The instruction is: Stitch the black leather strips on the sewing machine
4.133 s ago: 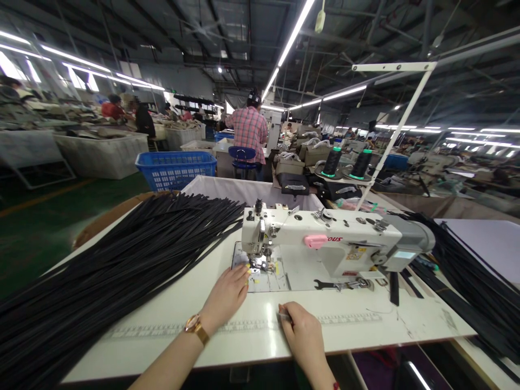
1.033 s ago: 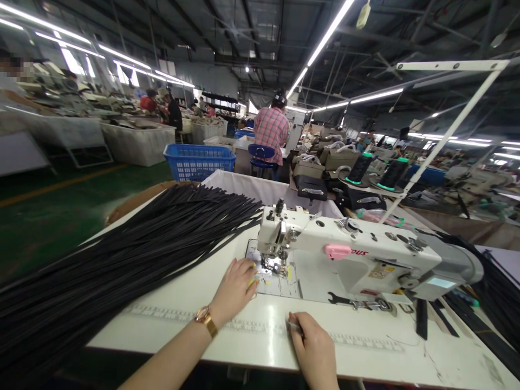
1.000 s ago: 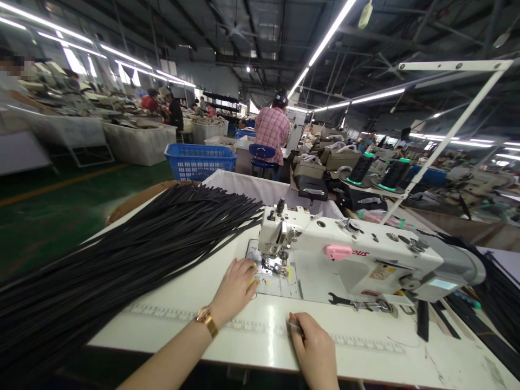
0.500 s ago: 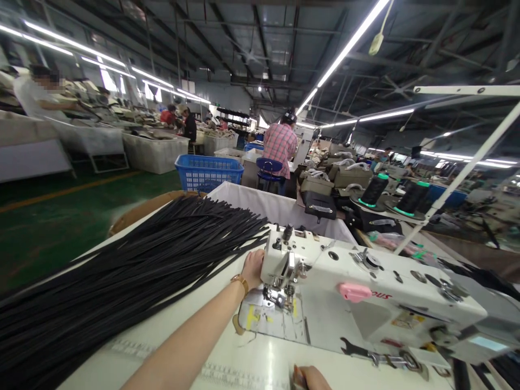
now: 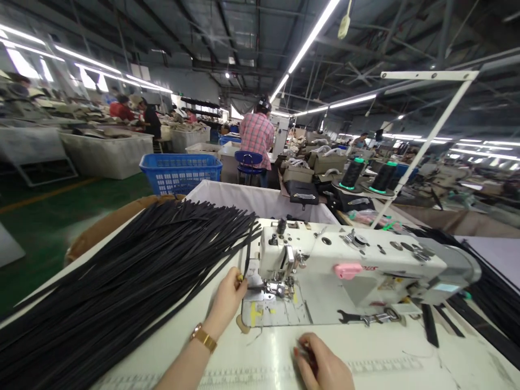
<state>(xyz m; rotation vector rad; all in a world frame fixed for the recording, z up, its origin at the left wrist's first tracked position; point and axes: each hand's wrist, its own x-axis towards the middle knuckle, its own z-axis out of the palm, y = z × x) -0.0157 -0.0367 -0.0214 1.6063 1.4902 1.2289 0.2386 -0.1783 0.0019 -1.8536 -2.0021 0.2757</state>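
Observation:
My left hand (image 5: 228, 292), with a gold watch on the wrist, pinches the end of a thin black strap (image 5: 248, 252) just left of the sewing machine (image 5: 280, 254). That strap rises from the fingers toward the far edge of the table. A thick spread of similar black straps (image 5: 134, 265) lies to the left of the hand. My right hand (image 5: 320, 360) rests low on the white table, in front of the machine's metal plate (image 5: 272, 314). Its fingers are curled around something small and dark, too hidden to name.
A wrench (image 5: 361, 318) lies under the machine arm, and a printed ruler scale (image 5: 385, 365) runs along the table's front. Black thread cones (image 5: 352, 173) stand behind. Beyond are a pale cloth-lined bin (image 5: 264, 200), a blue basket (image 5: 181, 172) and a seated person in plaid (image 5: 257, 135).
My left hand has come back from beside the machine head toward me, now with a black strap in its fingers. More of my right hand shows. The whole view has shifted to the right.

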